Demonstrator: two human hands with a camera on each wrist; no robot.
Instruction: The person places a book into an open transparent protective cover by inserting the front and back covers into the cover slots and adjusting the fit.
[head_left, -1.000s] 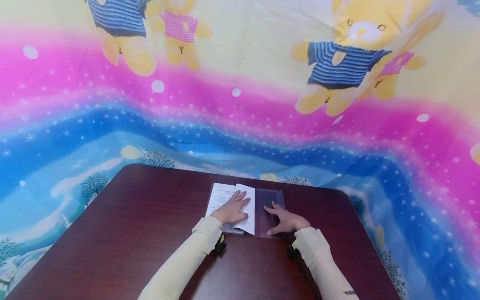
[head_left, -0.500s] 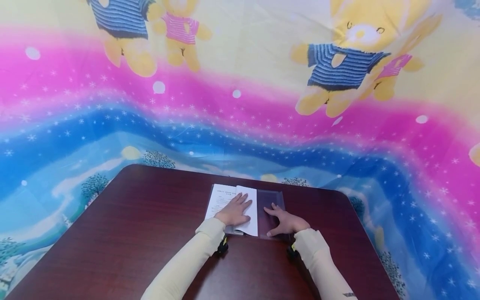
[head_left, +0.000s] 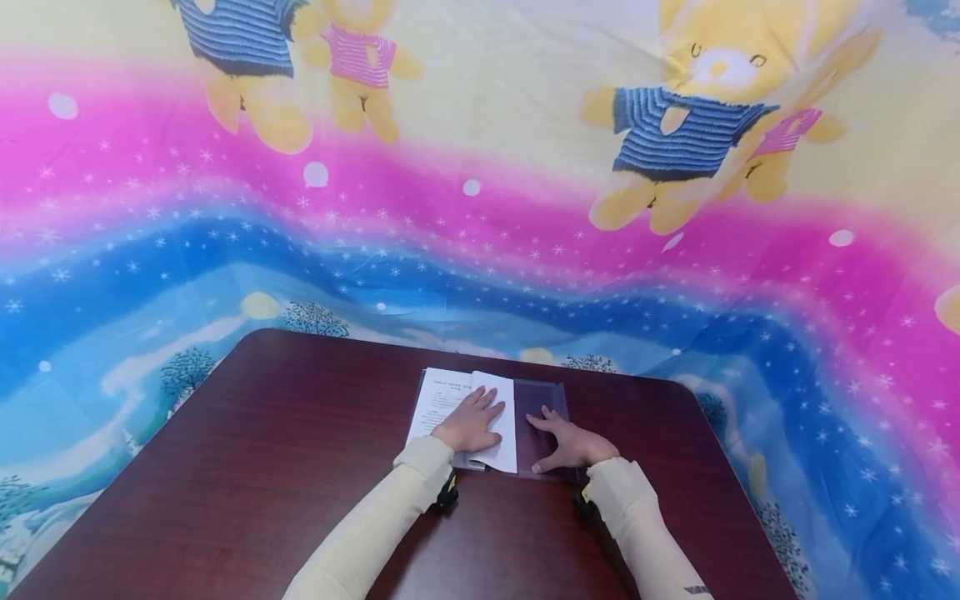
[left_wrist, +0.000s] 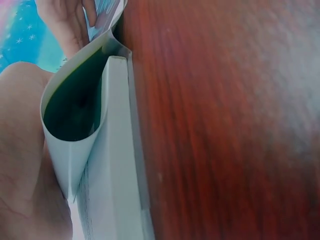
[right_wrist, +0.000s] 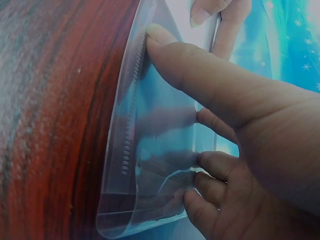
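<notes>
A book (head_left: 438, 400) lies open near the table's far side, a printed white page showing at left. Over it bends a white leaf or cover flap (head_left: 504, 442); in the left wrist view this curled flap (left_wrist: 70, 150) has a dark green inner face and bulges beside the book's block (left_wrist: 122, 160). My left hand (head_left: 471, 421) rests on the flap with fingers spread. To the right extends a clear plastic book cover (head_left: 527, 396), lying under my right hand (head_left: 572, 442). In the right wrist view the thumb and fingertips touch the clear plastic sheet (right_wrist: 160, 140), fingers spread.
The dark reddish wooden table (head_left: 262, 442) spreads around the book on all sides. A printed cloth (head_left: 480, 250) with bears and snowflakes hangs behind the table. A black wrist device (head_left: 447, 493) sits at the left sleeve, another (head_left: 583, 502) at the right.
My left hand has shifted slightly to the right, and the white flap's edge has moved right a little with it. The right hand stays nearly still on the plastic.
</notes>
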